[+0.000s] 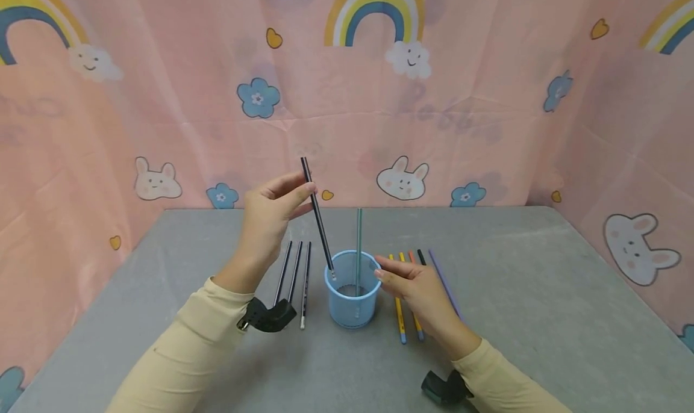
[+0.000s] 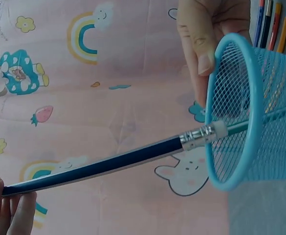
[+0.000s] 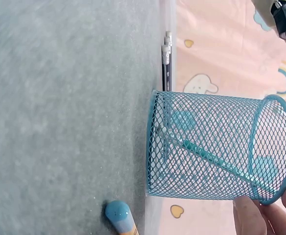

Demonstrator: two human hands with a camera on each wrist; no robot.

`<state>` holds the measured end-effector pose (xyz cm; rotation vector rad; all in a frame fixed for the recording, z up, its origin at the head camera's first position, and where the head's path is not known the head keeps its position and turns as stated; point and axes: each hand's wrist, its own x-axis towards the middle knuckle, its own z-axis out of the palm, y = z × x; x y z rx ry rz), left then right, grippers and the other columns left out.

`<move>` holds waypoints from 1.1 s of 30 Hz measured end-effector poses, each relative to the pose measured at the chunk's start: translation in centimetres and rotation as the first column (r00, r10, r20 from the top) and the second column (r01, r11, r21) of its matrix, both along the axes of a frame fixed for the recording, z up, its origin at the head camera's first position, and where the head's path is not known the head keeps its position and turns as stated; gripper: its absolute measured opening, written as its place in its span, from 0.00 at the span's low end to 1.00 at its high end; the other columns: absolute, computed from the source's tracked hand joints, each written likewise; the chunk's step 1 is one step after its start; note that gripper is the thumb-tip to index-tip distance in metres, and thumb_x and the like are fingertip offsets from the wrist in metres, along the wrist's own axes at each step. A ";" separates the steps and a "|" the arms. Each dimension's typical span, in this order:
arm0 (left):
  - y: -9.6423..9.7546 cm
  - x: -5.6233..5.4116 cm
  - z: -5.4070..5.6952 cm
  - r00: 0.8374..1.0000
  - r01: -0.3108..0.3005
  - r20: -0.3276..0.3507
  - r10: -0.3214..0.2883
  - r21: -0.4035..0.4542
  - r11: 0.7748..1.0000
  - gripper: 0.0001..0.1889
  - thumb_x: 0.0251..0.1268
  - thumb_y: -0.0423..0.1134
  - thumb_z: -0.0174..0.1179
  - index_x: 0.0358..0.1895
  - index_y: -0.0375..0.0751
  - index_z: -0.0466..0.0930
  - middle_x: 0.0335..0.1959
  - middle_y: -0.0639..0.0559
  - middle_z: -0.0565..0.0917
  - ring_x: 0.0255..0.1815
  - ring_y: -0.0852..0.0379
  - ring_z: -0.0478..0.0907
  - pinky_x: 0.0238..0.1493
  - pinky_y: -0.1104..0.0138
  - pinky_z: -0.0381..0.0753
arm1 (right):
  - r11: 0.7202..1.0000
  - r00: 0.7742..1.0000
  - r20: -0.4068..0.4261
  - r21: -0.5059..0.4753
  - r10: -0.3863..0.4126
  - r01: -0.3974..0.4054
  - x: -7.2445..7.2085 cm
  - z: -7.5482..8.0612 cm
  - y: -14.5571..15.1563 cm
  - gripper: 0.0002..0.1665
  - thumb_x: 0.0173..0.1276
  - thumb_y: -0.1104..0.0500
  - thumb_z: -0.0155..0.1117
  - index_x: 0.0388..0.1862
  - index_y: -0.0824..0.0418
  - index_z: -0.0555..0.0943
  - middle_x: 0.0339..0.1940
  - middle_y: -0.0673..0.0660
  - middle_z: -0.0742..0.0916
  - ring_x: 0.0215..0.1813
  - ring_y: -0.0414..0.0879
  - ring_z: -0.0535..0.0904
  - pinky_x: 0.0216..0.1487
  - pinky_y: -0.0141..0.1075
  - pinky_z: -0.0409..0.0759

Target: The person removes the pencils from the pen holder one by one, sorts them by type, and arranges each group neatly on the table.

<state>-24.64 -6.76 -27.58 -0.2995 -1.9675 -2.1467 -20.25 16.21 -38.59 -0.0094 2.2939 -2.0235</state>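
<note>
Near its upper end, my left hand (image 1: 265, 217) pinches a dark striped pencil (image 1: 321, 229) between thumb and fingers. The pencil tilts, its white eraser (image 2: 220, 129) and silver band pointing down at the mouth of a light blue mesh pencil cup (image 1: 352, 312). My right hand (image 1: 425, 292) holds the cup's rim (image 2: 254, 88) on the right side, thumb and fingers at the edge. Inside the cup a green pencil (image 1: 359, 232) leans, its lower end visible through the mesh in the right wrist view. The cup stands upright on the grey table.
Left of the cup lie several dark pencils (image 1: 305, 286) side by side. To the right, partly behind my right hand, are yellow pencils (image 1: 400, 319), an orange one, a black one and a purple pencil (image 1: 444, 283). A pink patterned cloth (image 1: 477, 88) hangs behind the table (image 1: 542, 316).
</note>
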 end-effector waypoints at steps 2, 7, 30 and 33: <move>-0.4 0.0 0.1 1.000 -0.016 -0.002 0.016 -0.001 1.000 0.17 0.67 0.31 0.63 0.56 0.27 0.80 0.38 0.56 0.84 0.42 0.63 0.85 0.48 0.65 0.87 | 1.000 1.000 -0.005 -0.007 0.006 -0.006 0.0 0.0 0.0 0.24 0.70 0.61 0.64 0.64 0.65 0.78 0.65 0.61 0.81 0.64 0.48 0.79 0.57 0.37 0.84; -1.6 -0.3 -0.3 0.999 -0.045 0.014 0.045 -0.021 0.999 0.16 0.67 0.32 0.64 0.55 0.28 0.80 0.38 0.57 0.84 0.42 0.64 0.85 0.47 0.66 0.88 | 1.000 1.000 -0.012 -0.018 0.020 -0.021 0.1 0.1 -0.1 0.25 0.71 0.60 0.65 0.64 0.65 0.78 0.66 0.62 0.81 0.62 0.43 0.80 0.57 0.35 0.84; -6.1 -2.0 -2.9 0.973 0.045 0.231 0.025 -0.294 0.955 0.22 0.68 0.37 0.64 0.61 0.29 0.77 0.51 0.48 0.82 0.42 0.70 0.83 0.50 0.66 0.86 | 1.000 1.000 -0.007 -0.010 0.028 -0.028 0.2 0.1 0.0 0.25 0.71 0.59 0.64 0.66 0.65 0.77 0.67 0.62 0.79 0.62 0.42 0.80 0.58 0.35 0.83; -6.6 -2.4 -3.4 0.967 0.062 0.255 0.024 -0.326 0.943 0.22 0.68 0.38 0.64 0.61 0.29 0.77 0.59 0.39 0.80 0.42 0.69 0.83 0.51 0.66 0.86 | 1.000 1.000 -0.010 -0.012 0.027 -0.027 0.2 0.1 0.0 0.25 0.71 0.60 0.64 0.65 0.65 0.77 0.67 0.62 0.80 0.62 0.42 0.80 0.57 0.35 0.83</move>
